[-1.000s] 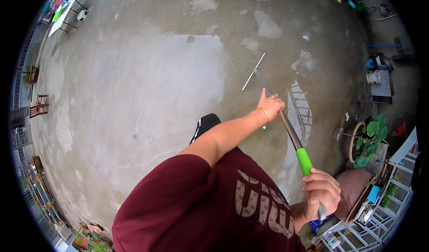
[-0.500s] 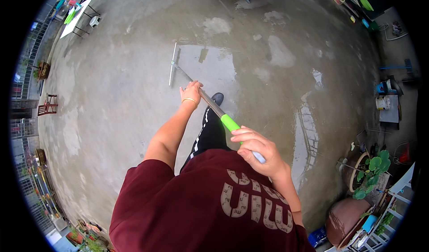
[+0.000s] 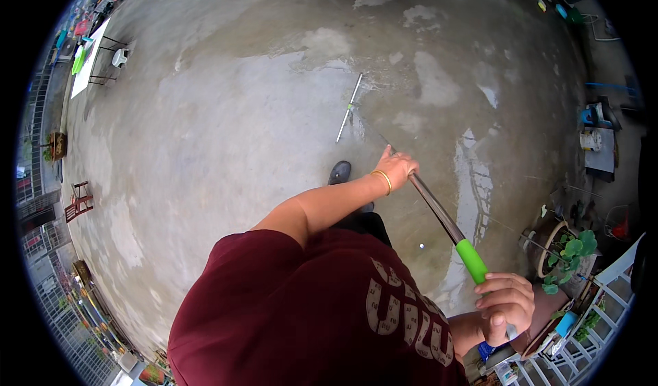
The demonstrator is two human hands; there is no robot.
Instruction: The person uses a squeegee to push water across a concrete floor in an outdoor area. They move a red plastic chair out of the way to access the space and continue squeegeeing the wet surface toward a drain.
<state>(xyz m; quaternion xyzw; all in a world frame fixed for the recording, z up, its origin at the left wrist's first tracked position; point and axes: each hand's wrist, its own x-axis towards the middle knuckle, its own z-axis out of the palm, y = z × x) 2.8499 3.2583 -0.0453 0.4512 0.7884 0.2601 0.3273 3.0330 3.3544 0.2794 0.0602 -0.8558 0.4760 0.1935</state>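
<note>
A long-handled floor squeegee [image 3: 437, 210] slants across in front of me, its wide straight blade down on the wet concrete floor ahead. Around the middle of the metal pole, my left hand [image 3: 397, 167] is closed, a bracelet on its wrist. My right hand [image 3: 506, 305] grips the top end, just past the green sleeve [image 3: 472, 260] of the handle, low on the right. The lower pole beyond my left hand is blurred. Below the blade stands my dark shoe [image 3: 339, 173].
At far left are a white table [image 3: 89, 60], a white stool [image 3: 120, 57] and a small wooden chair [image 3: 79, 202]. A potted plant [image 3: 574, 250] and a metal ladder [image 3: 572, 352] stand at lower right. Wet patches [image 3: 473, 180] shine on the floor to the right.
The squeegee blade has swept to the right over the floor. Both my hands have moved right with the pole, my right hand also lower, and my body has turned and stepped.
</note>
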